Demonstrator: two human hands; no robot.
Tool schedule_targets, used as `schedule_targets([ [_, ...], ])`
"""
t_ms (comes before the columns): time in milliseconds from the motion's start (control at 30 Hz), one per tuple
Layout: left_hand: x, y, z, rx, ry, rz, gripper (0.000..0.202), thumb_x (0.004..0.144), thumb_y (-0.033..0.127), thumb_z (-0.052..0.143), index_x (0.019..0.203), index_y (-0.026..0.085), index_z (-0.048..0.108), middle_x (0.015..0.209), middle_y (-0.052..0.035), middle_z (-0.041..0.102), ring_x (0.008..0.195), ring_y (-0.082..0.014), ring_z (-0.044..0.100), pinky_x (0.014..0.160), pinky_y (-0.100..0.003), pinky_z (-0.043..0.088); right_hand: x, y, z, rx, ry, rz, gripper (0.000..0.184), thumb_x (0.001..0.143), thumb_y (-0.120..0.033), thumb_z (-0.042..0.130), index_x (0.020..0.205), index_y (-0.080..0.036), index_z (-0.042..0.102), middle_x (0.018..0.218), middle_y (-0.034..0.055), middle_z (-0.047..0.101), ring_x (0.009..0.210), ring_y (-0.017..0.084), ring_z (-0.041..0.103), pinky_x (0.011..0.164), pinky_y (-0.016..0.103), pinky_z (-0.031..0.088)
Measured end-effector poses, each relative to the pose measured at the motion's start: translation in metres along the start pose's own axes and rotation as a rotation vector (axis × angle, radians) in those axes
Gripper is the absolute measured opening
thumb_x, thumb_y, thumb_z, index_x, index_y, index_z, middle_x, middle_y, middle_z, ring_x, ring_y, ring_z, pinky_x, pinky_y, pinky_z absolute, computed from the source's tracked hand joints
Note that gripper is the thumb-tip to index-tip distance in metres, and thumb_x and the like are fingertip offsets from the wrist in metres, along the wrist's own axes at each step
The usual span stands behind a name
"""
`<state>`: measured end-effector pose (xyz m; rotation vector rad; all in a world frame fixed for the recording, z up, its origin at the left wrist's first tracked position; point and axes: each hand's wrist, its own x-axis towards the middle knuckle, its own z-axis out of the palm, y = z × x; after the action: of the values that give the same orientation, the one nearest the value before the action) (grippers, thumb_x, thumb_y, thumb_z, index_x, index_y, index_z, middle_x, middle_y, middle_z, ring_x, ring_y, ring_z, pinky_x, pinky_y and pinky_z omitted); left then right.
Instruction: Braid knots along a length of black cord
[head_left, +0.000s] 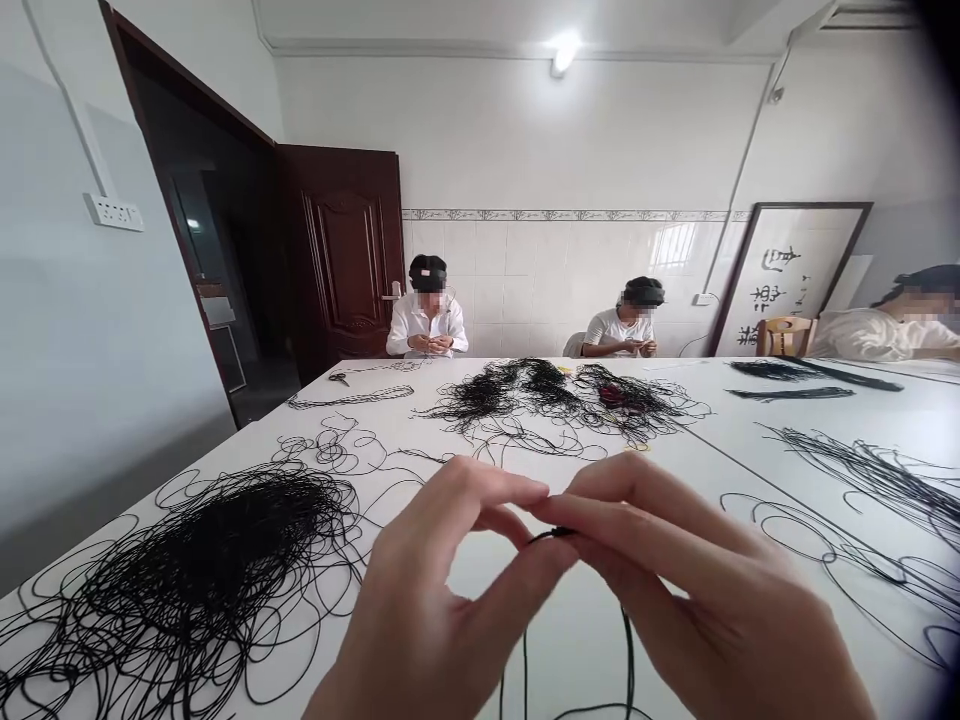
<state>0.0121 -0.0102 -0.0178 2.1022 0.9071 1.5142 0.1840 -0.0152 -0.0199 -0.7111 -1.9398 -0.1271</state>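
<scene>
Both of my hands are raised over the near edge of a white table point(787, 445), fingertips meeting. My left hand point(439, 600) pinches a thin black cord point(627, 640) between thumb and fingers. My right hand point(697, 590) pinches the same cord just beside it, where a small loop or knot shows between the fingertips. Two strands of the cord hang down below my hands toward the bottom edge. A large loose tangle of black cord point(195, 575) lies on the table to the left of my left hand.
More black cord heaps point(555, 395) lie mid-table, and straight bundles point(810, 380) at the right. Scissors point(339, 378) rest at the far left. Three other people sit at the far side and right. A dark door point(341, 255) stands open at the left.
</scene>
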Motion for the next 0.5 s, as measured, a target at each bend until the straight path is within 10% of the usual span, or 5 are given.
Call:
schedule_targets([
  [333,0.0038,0.0092,-0.0052,-0.489,-0.165,-0.369,0.010,0.082,0.034,0.070,0.086,0.025,0.068,0.068,0.0033,0.068,0.066,-0.0084,0.064,0.060,-0.012,0.052,-0.0023,-0.0084,-0.0007,0.195,0.229,0.006,0.022,0.077,0.000,0.066,0.090,-0.018,0.063,0.079,-0.0004,0.065,0.076,0.010,0.062,0.060,0.018,0.053],
  [500,0.0029,0.0107,-0.0026,-0.558,-0.093,-0.290,0.010,0.083,0.017,0.069,0.077,0.026,0.069,0.071,0.0058,0.070,0.068,-0.0060,0.064,0.063,-0.008,0.050,-0.0023,-0.0032,-0.0003,0.110,0.233,-0.056,0.024,0.074,0.001,0.067,0.090,-0.016,0.063,0.079,0.0022,0.064,0.082,0.014,0.062,0.062,0.022,0.055],
])
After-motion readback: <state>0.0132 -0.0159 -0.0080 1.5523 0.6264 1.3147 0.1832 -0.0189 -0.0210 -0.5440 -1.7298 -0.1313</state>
